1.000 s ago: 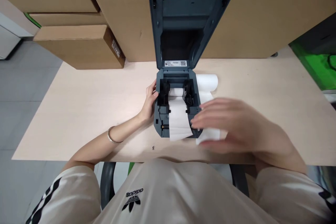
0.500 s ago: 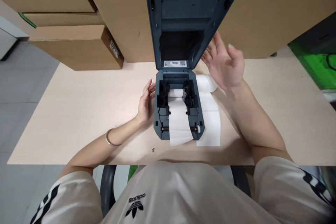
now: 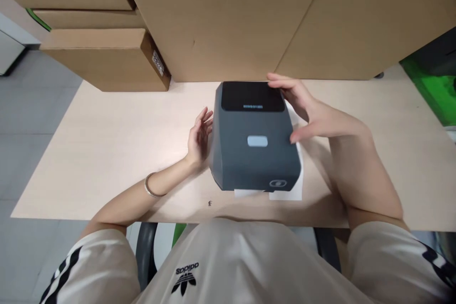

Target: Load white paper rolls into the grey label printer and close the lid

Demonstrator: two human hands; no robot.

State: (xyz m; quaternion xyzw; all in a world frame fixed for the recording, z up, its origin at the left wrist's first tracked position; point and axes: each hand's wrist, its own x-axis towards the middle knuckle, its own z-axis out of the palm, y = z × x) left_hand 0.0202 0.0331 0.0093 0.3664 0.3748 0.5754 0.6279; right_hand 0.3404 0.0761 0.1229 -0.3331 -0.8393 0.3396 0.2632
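A dark blue-grey label printer (image 3: 254, 166) stands on the table, its lid lowered over the body. Whether the lid is fully latched I cannot tell. My right hand (image 3: 302, 107) spans the lid's right edge, fingers over the black window (image 3: 252, 97) and thumb on the side. Beside the printer's left wall, my left hand (image 3: 199, 137) is open with fingers apart; contact there is unclear. A strip of label paper (image 3: 247, 193) sticks out from under the printer's front. More white paper (image 3: 294, 192) lies along its right side, partly covered. The roll inside is hidden.
Large cardboard boxes (image 3: 228, 28) line the back of the wooden table (image 3: 117, 152). A flatter box (image 3: 107, 69) sits at the back left. A small dark mark or scrap (image 3: 210, 203) is near the front edge. A chair arm (image 3: 147, 251) shows below.
The printer lid, upright before, has swung down toward me and covers the paper roll. My right hand has come forward with it. My left hand has stayed beside the printer.
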